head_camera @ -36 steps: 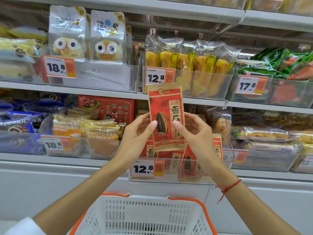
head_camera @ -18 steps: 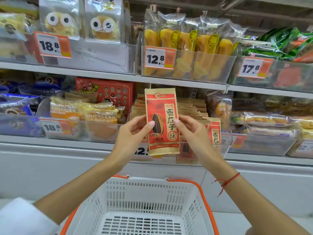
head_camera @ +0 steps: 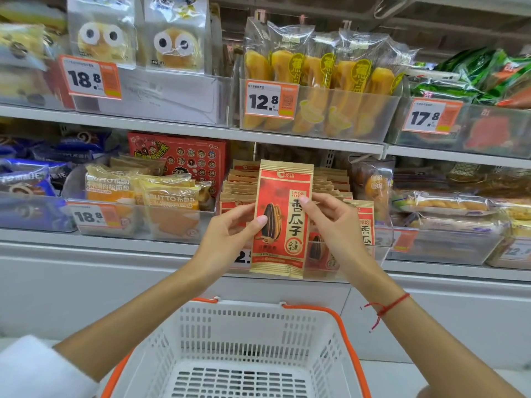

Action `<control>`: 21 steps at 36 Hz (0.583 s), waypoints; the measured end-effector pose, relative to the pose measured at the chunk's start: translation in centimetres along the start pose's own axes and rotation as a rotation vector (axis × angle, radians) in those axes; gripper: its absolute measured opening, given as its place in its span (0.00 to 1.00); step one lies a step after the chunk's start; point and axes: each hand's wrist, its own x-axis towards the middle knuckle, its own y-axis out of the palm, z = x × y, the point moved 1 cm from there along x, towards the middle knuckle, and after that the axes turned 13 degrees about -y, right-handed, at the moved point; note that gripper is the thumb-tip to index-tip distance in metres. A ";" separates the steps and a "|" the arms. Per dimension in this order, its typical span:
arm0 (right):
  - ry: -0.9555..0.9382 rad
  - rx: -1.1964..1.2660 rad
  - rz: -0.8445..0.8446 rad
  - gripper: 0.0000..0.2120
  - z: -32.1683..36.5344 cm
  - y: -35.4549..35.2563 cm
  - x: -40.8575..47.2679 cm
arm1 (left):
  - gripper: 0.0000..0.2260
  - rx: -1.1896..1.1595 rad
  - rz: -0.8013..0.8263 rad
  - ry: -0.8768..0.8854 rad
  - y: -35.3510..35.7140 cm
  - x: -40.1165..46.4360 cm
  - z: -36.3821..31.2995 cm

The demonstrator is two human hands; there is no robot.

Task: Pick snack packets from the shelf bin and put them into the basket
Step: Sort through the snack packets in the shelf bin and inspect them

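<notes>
The left hand (head_camera: 230, 237) pinches the left edge of a red and tan snack packet (head_camera: 280, 222), thumb on the front beside the printed sunflower seed and the other fingers curled behind it. The right hand (head_camera: 334, 225) grips the right edge the same way, its thumb tip pressed on the front near the large printed characters; a red string (head_camera: 386, 307) circles that wrist. The snack packet stands upright between both hands, in the air just in front of the clear shelf bin (head_camera: 353, 262) at the front edge of the lower shelf (head_camera: 120, 239). More packets of the same kind (head_camera: 330, 182) stand in rows inside that bin, behind and beside the held one.

Below the hands sits a white basket (head_camera: 244, 340) with an orange rim; its slotted floor shows nothing inside, and its mouth lies open right under the packet. Left of the bin on the lower shelf is another clear bin with yellow bread packets (head_camera: 161, 196); a red box (head_camera: 184, 156) stands behind them. The upper shelf (head_camera: 172, 130) carries a bin of yellow cakes in clear wrap (head_camera: 316, 70) with a 12.8 price tag (head_camera: 270, 100), and bags with cartoon eyes (head_camera: 100, 35) toward its left end. A white sleeve (head_camera: 34, 366) shows at the lower left corner of view.
</notes>
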 end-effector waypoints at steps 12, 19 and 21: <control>-0.086 0.084 0.074 0.14 0.6 0.9 -0.5 | 0.13 -0.004 -0.331 0.119 -0.1 -0.6 -1.4; -0.313 -0.171 0.083 0.18 1.0 1.6 -1.0 | 0.37 0.033 -0.267 0.059 1.6 -1.5 -3.0; -0.330 -0.199 0.130 0.21 1.0 2.0 -1.1 | 0.39 0.011 -0.295 0.054 1.7 -1.5 -3.1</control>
